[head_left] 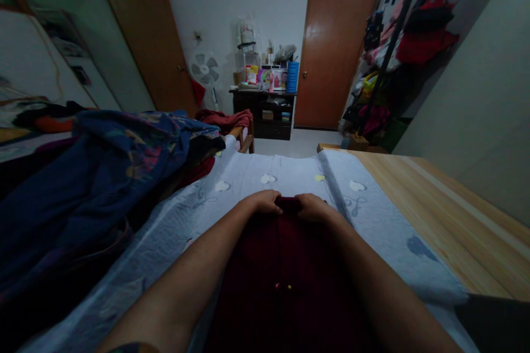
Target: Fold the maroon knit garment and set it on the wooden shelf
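A dark maroon garment (285,253) is spread toward me over the bed, with two small shiny spots low on its front. At its far edge my left hand (267,202) is closed on the cloth. My right hand (312,207) grips the same edge a short way to the right, and a fold of the fabric shows between the two hands. Under the garment lies a pale blue sheet (244,171) with white and grey heart shapes. The garment's near end is lost in shadow, so its kind cannot be made out.
Heaped clothes, with a blue flowered cloth (136,149) on top, lie along the left. A bare wooden board (447,198) borders the sheet on the right. Beyond the bed stand a white fan (206,69), a dark cabinet (265,116) and hanging bags (428,27).
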### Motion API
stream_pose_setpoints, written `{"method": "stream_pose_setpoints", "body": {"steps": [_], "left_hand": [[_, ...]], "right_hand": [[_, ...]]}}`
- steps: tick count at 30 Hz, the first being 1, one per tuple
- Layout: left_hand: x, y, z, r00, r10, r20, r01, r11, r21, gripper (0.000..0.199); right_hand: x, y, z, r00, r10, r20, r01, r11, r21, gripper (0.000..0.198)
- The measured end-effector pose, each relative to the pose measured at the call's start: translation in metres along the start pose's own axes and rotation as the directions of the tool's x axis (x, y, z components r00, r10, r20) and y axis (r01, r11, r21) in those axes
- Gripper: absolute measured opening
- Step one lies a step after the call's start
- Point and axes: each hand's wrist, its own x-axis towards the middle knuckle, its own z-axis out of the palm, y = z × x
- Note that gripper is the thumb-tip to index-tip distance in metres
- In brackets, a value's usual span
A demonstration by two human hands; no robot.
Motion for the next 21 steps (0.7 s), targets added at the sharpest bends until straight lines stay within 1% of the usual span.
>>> {"method": "stream_pose_setpoints", "body": {"steps": [1, 3, 6, 8, 10, 13, 15, 16, 17, 18, 19, 20, 21], "left_hand": [[0.001, -0.002, 0.002, 1.000, 0.000, 0.003, 0.000, 1.000, 0.001, 0.032], [0.002, -0.003, 0.001, 1.000, 0.008, 0.017, -0.008, 1.000, -0.004, 0.033], [0.004, -0.004, -0.012, 0.999, 0.025, 0.033, -0.024, 1.000, -0.019, 0.032], [0.006, -0.005, -0.017, 0.999, 0.028, 0.022, -0.027, 0.999, -0.020, 0.034], [0.007, -0.007, -0.015, 1.000, 0.013, -0.002, -0.013, 1.000, -0.006, 0.038], [0.006, -0.007, -0.001, 0.997, -0.037, -0.061, 0.039, 0.999, 0.033, 0.042], [0.000, -0.003, 0.010, 0.987, -0.078, -0.142, 0.088, 0.994, 0.063, 0.056], [-0.004, 0.001, 0.015, 0.972, -0.097, -0.212, 0.117, 0.990, 0.083, 0.065], [-0.010, 0.006, 0.020, 0.946, -0.106, -0.306, 0.147, 0.982, 0.115, 0.074], [-0.017, 0.013, 0.025, 0.907, -0.097, -0.409, 0.175, 0.972, 0.158, 0.078], [-0.024, 0.020, 0.030, 0.855, -0.067, -0.514, 0.202, 0.957, 0.210, 0.077], [-0.032, 0.028, 0.037, 0.806, -0.016, -0.592, 0.218, 0.937, 0.272, 0.069], [-0.039, 0.036, 0.044, 0.789, 0.035, -0.614, 0.208, 0.924, 0.320, 0.057]], "right_hand": [[0.001, 0.000, 0.002, 1.000, -0.001, 0.005, 0.001, 1.000, 0.006, 0.041], [0.001, 0.000, -0.001, 0.999, -0.020, 0.027, 0.020, 1.000, 0.021, 0.041], [0.003, 0.000, -0.016, 0.998, -0.044, 0.052, 0.043, 0.999, 0.016, 0.042], [0.005, 0.000, -0.020, 0.999, -0.023, 0.047, 0.023, 1.000, -0.012, 0.043], [0.007, 0.001, -0.016, 0.999, 0.023, 0.034, -0.022, 0.998, -0.052, 0.043], [0.008, 0.002, 0.003, 0.997, 0.081, 0.019, -0.079, 0.991, -0.106, 0.043], [0.004, 0.002, 0.015, 0.994, 0.110, -0.023, -0.112, 0.986, -0.124, 0.047], [0.001, 0.002, 0.020, 0.989, 0.123, -0.080, -0.133, 0.982, -0.135, 0.051], [-0.003, 0.000, 0.023, 0.978, 0.133, -0.159, -0.157, 0.976, -0.151, 0.057], [-0.006, -0.001, 0.025, 0.957, 0.139, -0.253, -0.185, 0.968, -0.167, 0.063], [-0.011, -0.004, 0.027, 0.927, 0.138, -0.348, -0.211, 0.960, -0.183, 0.068], [-0.015, -0.007, 0.028, 0.894, 0.128, -0.430, -0.232, 0.953, -0.197, 0.072], [-0.018, -0.010, 0.029, 0.865, 0.117, -0.489, -0.246, 0.946, -0.209, 0.073]]}}
